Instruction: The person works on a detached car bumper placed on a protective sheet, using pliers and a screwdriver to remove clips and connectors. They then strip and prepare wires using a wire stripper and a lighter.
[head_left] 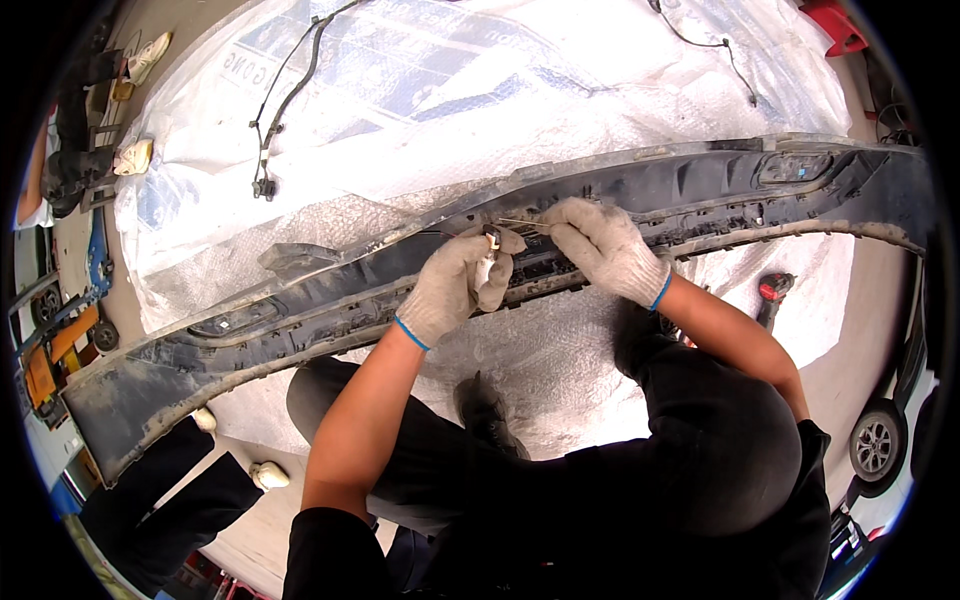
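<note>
A long dark grey car bumper (pixel 150 372), dusty and with its inner side up, lies across in front of me. Over its middle, my left hand (pixel 450 285) in a white knit glove with a blue cuff is closed on a small dark electrical connector (pixel 492 238), with something white below it between the fingers. My right hand (pixel 605 248), gloved the same way, pinches a thin metal pick (pixel 522 222). The pick points left toward the connector; whether its tip touches cannot be made out.
Under the bumper spreads a white woven sheet (pixel 420 160). Black wiring harnesses (pixel 292 95) lie beyond it, one (pixel 700 43) farther right. A red and black power tool (pixel 773 290) rests right of my knee. People stand at the left; a car wheel (pixel 877 445) is at the right.
</note>
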